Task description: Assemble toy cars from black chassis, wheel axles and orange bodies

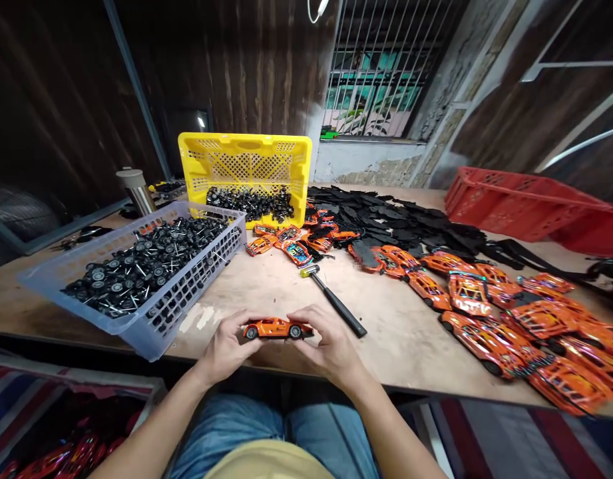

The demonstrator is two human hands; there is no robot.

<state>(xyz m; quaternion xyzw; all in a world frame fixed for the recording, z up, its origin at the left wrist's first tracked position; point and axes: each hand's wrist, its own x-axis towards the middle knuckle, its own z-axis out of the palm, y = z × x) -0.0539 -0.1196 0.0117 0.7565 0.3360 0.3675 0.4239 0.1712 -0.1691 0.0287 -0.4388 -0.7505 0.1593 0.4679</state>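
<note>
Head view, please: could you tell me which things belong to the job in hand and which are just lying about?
In the job: orange toy car, held by left hand and right hand; wheel axles in lilac basket; hammer; orange car bodies; black base plates.
Lying about: steel flask; red crate.

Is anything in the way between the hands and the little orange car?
Nothing visible. The left hand and the right hand hold the orange toy car by its two ends. The hammer lies on the table beyond it.
</note>
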